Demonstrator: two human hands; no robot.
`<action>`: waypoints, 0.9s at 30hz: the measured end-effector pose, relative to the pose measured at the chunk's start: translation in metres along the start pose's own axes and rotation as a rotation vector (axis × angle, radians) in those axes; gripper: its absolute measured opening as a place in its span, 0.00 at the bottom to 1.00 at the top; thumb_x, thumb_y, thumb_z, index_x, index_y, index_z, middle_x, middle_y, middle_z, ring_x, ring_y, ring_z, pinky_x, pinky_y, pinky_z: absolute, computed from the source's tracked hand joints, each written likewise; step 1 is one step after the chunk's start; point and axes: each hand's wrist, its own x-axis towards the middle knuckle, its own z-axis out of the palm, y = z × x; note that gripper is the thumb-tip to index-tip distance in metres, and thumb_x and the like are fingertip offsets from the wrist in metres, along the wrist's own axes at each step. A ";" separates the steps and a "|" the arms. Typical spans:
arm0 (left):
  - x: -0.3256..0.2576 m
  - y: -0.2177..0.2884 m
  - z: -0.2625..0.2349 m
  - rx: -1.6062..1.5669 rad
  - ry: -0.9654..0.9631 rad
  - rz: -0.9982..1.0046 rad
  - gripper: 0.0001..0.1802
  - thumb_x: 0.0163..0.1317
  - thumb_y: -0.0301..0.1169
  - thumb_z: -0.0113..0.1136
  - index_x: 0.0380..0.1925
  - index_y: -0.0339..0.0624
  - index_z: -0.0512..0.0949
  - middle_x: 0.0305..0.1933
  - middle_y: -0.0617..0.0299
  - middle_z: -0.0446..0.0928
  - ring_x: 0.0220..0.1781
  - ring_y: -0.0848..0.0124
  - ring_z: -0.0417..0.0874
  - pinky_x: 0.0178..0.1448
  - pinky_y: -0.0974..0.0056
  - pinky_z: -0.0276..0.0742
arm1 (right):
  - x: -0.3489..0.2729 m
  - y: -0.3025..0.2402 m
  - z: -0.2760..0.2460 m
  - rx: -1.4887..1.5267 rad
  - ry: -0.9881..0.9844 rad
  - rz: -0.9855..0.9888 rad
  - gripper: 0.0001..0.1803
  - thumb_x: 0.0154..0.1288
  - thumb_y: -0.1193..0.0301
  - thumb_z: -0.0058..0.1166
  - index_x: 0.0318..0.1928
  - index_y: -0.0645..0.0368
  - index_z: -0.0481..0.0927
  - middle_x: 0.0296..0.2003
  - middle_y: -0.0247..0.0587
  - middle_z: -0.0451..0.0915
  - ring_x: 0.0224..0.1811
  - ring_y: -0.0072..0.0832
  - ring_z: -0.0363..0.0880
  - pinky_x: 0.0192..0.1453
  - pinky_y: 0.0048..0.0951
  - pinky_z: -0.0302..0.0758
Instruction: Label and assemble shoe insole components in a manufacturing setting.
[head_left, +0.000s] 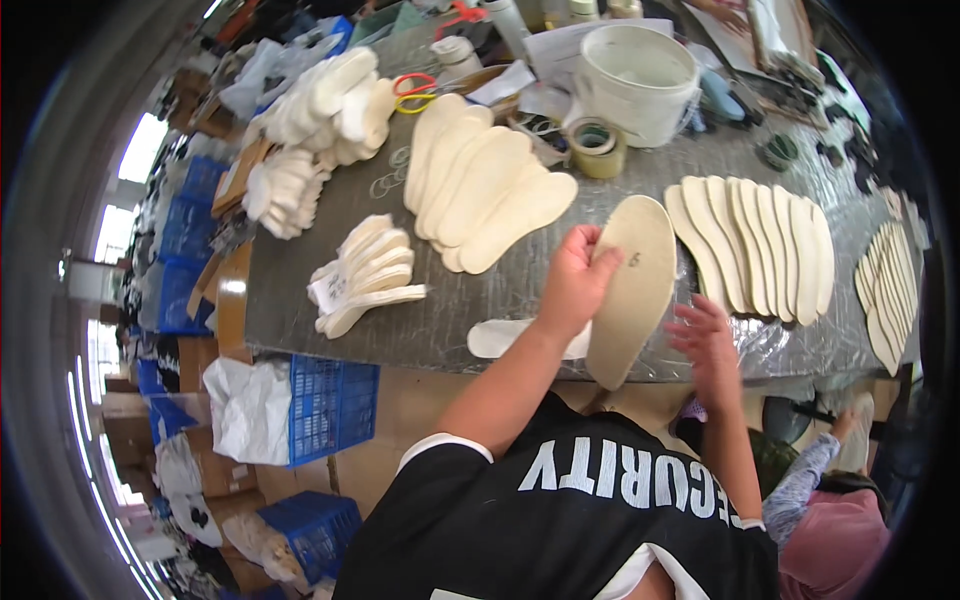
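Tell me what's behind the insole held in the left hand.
Behind the insole, a flat white piece on the table is partly visible; its right end is covered.

- Straight across, you're blocked: the held insole [633, 300] stands between your left hand [578, 285] and right hand [705, 345].
- Far side, tape roll [600, 166] and bucket [635, 105] wall you off.
- Left, the central fan [480, 190] stops a low sweep, but there's a lane of bare tabletop [440, 318] before the small bundle [368, 265]!
- Right, one fan [755, 245] crowds you; a gap opens beyond it.
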 end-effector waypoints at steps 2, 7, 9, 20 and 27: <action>-0.003 -0.001 -0.012 -0.040 0.024 -0.002 0.11 0.62 0.25 0.53 0.42 0.35 0.67 0.37 0.59 0.77 0.36 0.78 0.77 0.40 0.72 0.74 | 0.021 0.014 0.044 -0.090 -0.221 0.113 0.21 0.62 0.76 0.46 0.56 0.62 0.66 0.45 0.43 0.75 0.45 0.28 0.75 0.49 0.30 0.72; -0.023 0.027 -0.105 0.109 0.105 0.072 0.10 0.64 0.27 0.50 0.43 0.33 0.68 0.39 0.56 0.77 0.40 0.74 0.78 0.45 0.69 0.75 | 0.076 0.046 0.095 0.317 0.049 0.160 0.11 0.65 0.77 0.43 0.47 0.62 0.71 0.43 0.43 0.77 0.43 0.32 0.78 0.48 0.36 0.76; -0.036 0.027 -0.174 0.547 0.181 0.233 0.07 0.64 0.26 0.50 0.39 0.34 0.71 0.37 0.58 0.77 0.39 0.75 0.78 0.44 0.70 0.74 | 0.097 0.054 0.101 0.379 0.120 0.202 0.14 0.67 0.77 0.39 0.53 0.62 0.66 0.49 0.45 0.74 0.49 0.35 0.75 0.53 0.39 0.75; -0.089 0.085 -0.426 0.944 0.915 0.021 0.10 0.58 0.29 0.57 0.34 0.32 0.75 0.29 0.57 0.78 0.29 0.72 0.77 0.35 0.67 0.73 | 0.149 0.147 0.173 -0.163 0.552 0.158 0.23 0.63 0.75 0.46 0.59 0.61 0.60 0.52 0.43 0.68 0.50 0.30 0.70 0.55 0.31 0.65; -0.071 0.073 -0.470 0.647 0.695 -0.166 0.09 0.54 0.27 0.59 0.28 0.29 0.76 0.23 0.59 0.78 0.24 0.76 0.75 0.31 0.68 0.70 | 0.098 0.159 0.258 -0.492 0.248 0.007 0.19 0.56 0.76 0.54 0.49 0.59 0.71 0.45 0.39 0.71 0.46 0.28 0.70 0.51 0.28 0.67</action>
